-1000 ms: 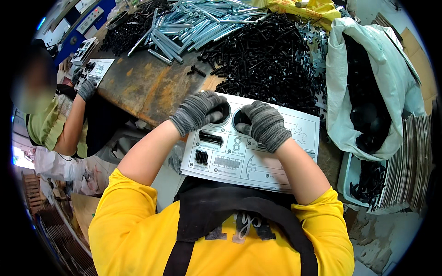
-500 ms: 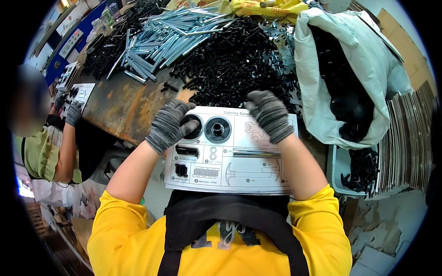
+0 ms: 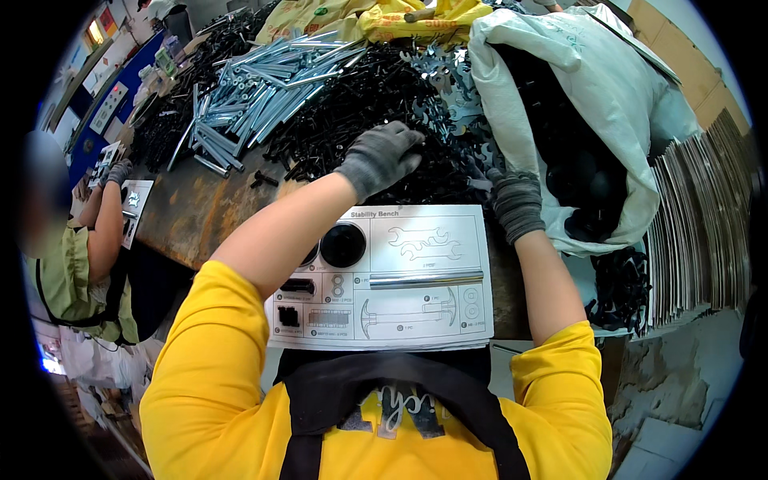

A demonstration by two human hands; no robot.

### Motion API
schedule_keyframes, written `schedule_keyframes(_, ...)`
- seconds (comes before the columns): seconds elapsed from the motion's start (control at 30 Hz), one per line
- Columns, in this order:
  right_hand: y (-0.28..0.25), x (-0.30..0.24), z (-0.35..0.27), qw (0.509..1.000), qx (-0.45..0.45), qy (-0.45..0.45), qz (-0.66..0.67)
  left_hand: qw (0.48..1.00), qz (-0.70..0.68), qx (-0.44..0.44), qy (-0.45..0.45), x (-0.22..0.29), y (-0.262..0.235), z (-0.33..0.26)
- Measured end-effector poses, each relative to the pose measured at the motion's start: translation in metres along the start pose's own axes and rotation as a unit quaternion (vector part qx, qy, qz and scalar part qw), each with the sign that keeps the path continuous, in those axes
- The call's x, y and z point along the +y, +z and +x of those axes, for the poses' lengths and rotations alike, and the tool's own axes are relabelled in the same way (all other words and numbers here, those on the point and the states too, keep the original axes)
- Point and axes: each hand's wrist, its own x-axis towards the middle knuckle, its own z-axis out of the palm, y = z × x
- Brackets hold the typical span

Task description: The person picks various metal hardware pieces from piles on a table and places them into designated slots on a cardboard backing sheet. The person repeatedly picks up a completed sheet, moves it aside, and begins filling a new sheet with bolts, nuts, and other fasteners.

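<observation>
The left hand, gloved, lies palm down with fingers curled into the black screws heaped beneath and beyond it; whether it grips any cannot be told. The right hand is buried among the wrenches by the white bag, its grip hidden. The card lies just nearer than both hands, with a silver rod on it.

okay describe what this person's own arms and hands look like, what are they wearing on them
Both hands wear dark grey knitted work gloves with ribbed cuffs that end at the wrist: the left hand and the right hand match. The forearms are uncovered. Bright yellow short sleeves cover the upper arms, under a black apron with wide straps. No watch, bands or markings show.
</observation>
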Motion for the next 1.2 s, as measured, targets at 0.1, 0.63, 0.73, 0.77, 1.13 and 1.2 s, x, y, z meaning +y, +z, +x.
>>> schedule_keyframes(0.1, 0.000, 0.000, 0.003, 1.000, 0.001, -0.018, 0.019, 0.999, 0.023, -0.010, -0.023, 0.007, 0.021, 0.042)
schedule_keyframes(0.63, -0.033, -0.003, -0.041, 0.617, 0.001, 0.124, 0.777, 0.989, 0.058, -0.012, -0.134, 0.035, 0.033, 0.078)
schedule_keyframes(0.73, -0.039, -0.012, -0.054, 0.558, 0.053, 0.118, 0.820, 0.975, -0.146, 0.115, -0.124, 0.025, 0.015, 0.056)
schedule_keyframes(0.77, -0.039, -0.015, -0.056, 0.550, 0.073, 0.130, 0.822, 0.963, -0.197, 0.166, -0.082, 0.014, 0.016, 0.051)
schedule_keyframes(1.13, -0.046, -0.092, -0.072, 0.956, -0.039, -0.166, 0.238, 0.894, -0.344, -0.286, -0.008, 0.011, 0.016, -0.024)
schedule_keyframes(1.2, -0.052, -0.081, -0.072, 0.966, -0.094, -0.108, 0.217, 0.960, -0.144, -0.233, 0.058, 0.021, 0.000, -0.044)
